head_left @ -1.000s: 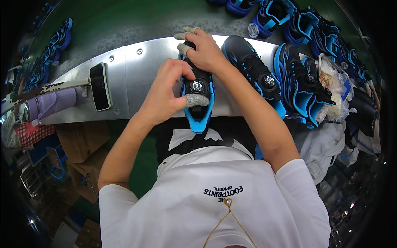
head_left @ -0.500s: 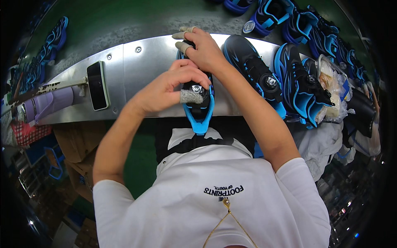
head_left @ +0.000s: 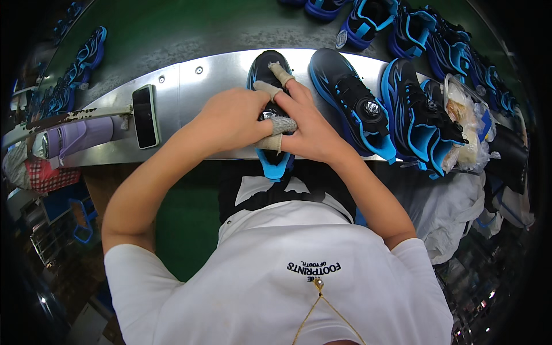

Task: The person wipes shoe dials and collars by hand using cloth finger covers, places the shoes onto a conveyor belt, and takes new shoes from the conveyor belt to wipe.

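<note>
A black and blue sneaker (head_left: 270, 60) with a round dial on its upper lies on the metal ledge, toe away from me, its blue heel collar over the near edge. My left hand (head_left: 237, 118) is closed at the dial, its thumb in a grey finger sleeve; the fingertips are partly hidden. My right hand (head_left: 307, 123) grips the upper from the right, its beige-covered fingers reaching across it, one of them toward the toe. Most of the dial is covered by the hands.
More sneakers (head_left: 351, 98) stand to the right on the ledge, beside a box of plastic-wrapped items (head_left: 463, 121). On the left are a phone (head_left: 145, 117), a lilac bottle (head_left: 86, 136) and a worn metal bar (head_left: 75, 118). Further sneakers (head_left: 368, 23) line the green belt (head_left: 218, 29).
My right hand has come back from the toe to the sneaker's middle, uncovering the toe. The left hand stays near the dial, with its elbow swung outward.
</note>
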The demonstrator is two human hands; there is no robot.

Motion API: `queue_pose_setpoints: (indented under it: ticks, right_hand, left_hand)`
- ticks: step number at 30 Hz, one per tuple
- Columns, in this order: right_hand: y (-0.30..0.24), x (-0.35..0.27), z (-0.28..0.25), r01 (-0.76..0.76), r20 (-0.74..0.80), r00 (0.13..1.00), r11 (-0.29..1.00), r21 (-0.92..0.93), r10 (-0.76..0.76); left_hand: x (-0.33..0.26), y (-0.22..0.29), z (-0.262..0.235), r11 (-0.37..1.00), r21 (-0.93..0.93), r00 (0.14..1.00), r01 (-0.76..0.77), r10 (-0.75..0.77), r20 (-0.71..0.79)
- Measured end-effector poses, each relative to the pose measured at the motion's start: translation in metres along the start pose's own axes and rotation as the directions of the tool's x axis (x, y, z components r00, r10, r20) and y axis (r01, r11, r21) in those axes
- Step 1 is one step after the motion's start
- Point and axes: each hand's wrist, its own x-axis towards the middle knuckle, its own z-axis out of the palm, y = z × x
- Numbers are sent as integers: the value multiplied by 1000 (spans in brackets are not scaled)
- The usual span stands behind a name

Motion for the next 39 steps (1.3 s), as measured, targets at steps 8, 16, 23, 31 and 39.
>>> queue_pose_setpoints:
  ticks: [8, 16, 23, 31, 39]
  right_hand:
    - [11, -2, 4, -8, -17, 1000, 998, 62, 9]
    - [10, -4, 1, 31, -36, 999, 994, 102, -27]
    - [-2, 4, -15, -168, 26, 982, 790, 589, 189]
    - [-12, 0, -2, -99, -156, 978, 968, 230, 137]
    - [-23, -15, -119, -57, -417, 903, 991, 122, 103]
  left_hand:
    - [10, 9, -3, 998, 43, 998, -40, 38, 48]
    - [-13, -8, 11, 962, -48, 926, -269, 244, -287]
    - [-22, -35, 26, 816, -499, 946, -290, 168, -276]
    - [-17, -37, 26, 796, -529, 956, -294, 243, -167]
    - [-82, 19, 56, 901, -176, 862, -397, 300, -409]
